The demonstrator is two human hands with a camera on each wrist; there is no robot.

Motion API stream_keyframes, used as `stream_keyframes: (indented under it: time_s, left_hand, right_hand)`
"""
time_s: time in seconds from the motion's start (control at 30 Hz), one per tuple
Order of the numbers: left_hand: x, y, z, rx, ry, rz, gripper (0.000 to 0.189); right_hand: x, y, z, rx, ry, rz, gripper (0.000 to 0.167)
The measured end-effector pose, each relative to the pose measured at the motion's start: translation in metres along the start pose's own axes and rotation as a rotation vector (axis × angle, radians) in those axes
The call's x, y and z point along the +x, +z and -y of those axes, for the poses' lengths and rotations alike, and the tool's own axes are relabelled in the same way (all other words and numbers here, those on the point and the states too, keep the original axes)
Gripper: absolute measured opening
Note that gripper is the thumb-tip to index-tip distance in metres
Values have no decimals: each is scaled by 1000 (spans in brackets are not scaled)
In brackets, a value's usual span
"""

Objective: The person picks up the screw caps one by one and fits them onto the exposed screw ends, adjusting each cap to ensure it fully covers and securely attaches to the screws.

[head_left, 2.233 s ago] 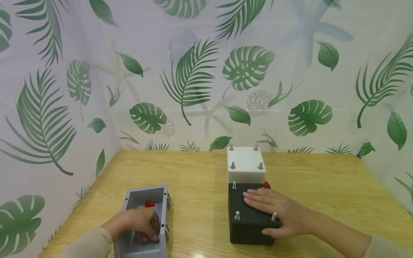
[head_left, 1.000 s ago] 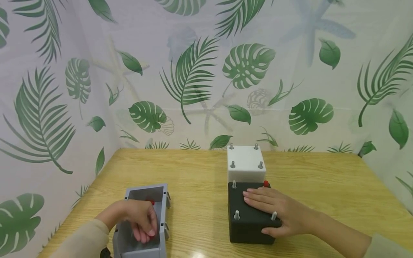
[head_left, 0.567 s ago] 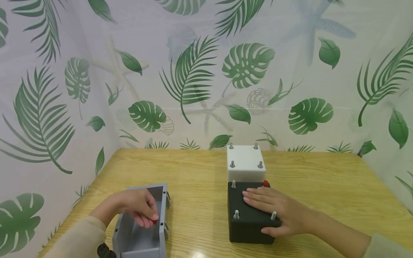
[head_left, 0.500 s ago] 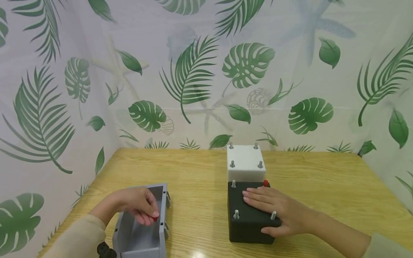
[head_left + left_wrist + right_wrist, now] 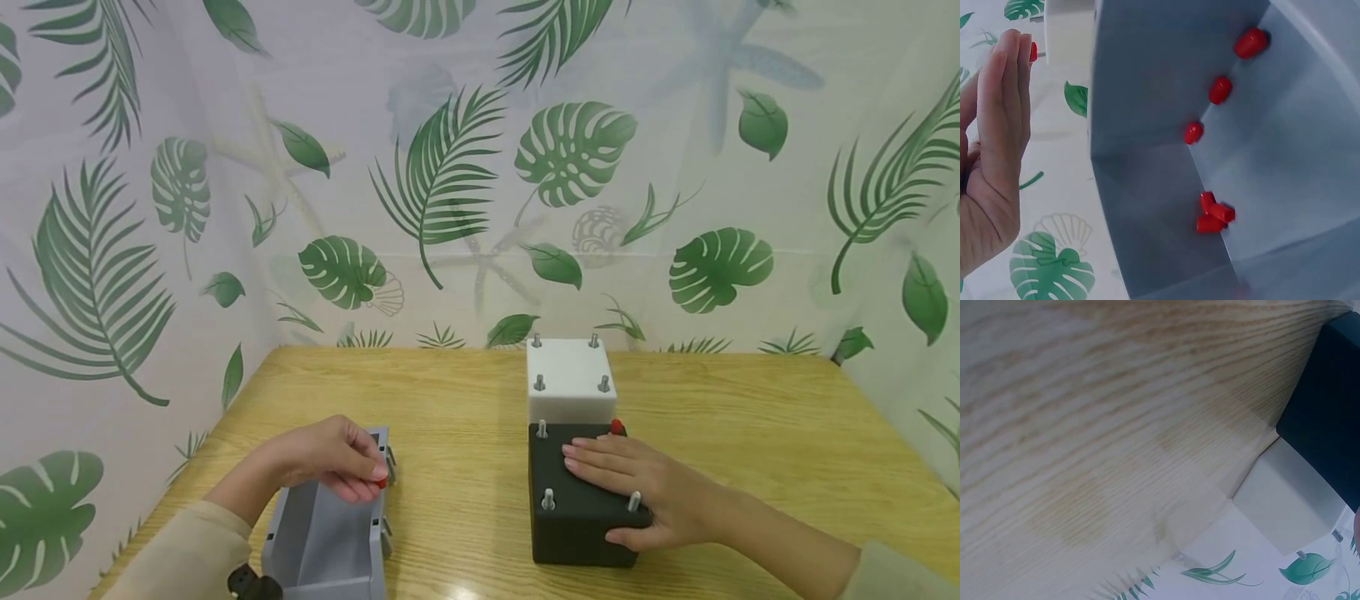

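A small red cap (image 5: 382, 483) is pinched between the thumb and fingers of my left hand (image 5: 337, 458), above the right wall of the grey bin (image 5: 375, 550). Inside that bin, the left wrist view shows several more red caps (image 5: 1220, 90). My right hand (image 5: 652, 483) rests with straight fingers on top of the black block (image 5: 581, 537), its thumb at the near right edge. Upright metal bolts (image 5: 548, 500) stand at the block's corners. On the far right bolt sits a red cap (image 5: 617, 427). Most of the right hand is outside the right wrist view.
Directly behind the black block stands a white block (image 5: 570, 367) with bare bolts (image 5: 603, 383) at its corners. Both blocks and the bin are on a wooden table (image 5: 450, 467). A leaf-patterned cloth (image 5: 465, 167) hangs along the back and sides.
My left hand has come up out of the bin with a red cap and moved right and away, over the bin's right wall. The right hand has stayed on the black block.
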State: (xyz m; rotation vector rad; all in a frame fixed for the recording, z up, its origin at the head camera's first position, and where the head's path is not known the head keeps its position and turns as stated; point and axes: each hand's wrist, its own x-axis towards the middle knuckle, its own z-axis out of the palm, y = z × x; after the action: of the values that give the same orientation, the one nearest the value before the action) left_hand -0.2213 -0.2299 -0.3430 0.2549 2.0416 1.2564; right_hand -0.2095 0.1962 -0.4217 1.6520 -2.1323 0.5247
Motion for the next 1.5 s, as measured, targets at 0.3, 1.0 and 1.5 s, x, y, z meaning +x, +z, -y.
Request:
stream_keyframes:
  time_s: [0.3, 1.0, 1.5]
  left_hand:
    - [3, 21, -21, -22, 31, 17, 22]
    - [30, 61, -62, -79, 61, 47, 22]
    - [47, 86, -85, -54, 93, 95, 14]
  right_hand:
    - [-1, 0, 0, 5, 2, 1, 70]
    - [-1, -2, 2, 10, 8, 3, 70]
    - [-1, -2, 1, 15, 21, 4, 70]
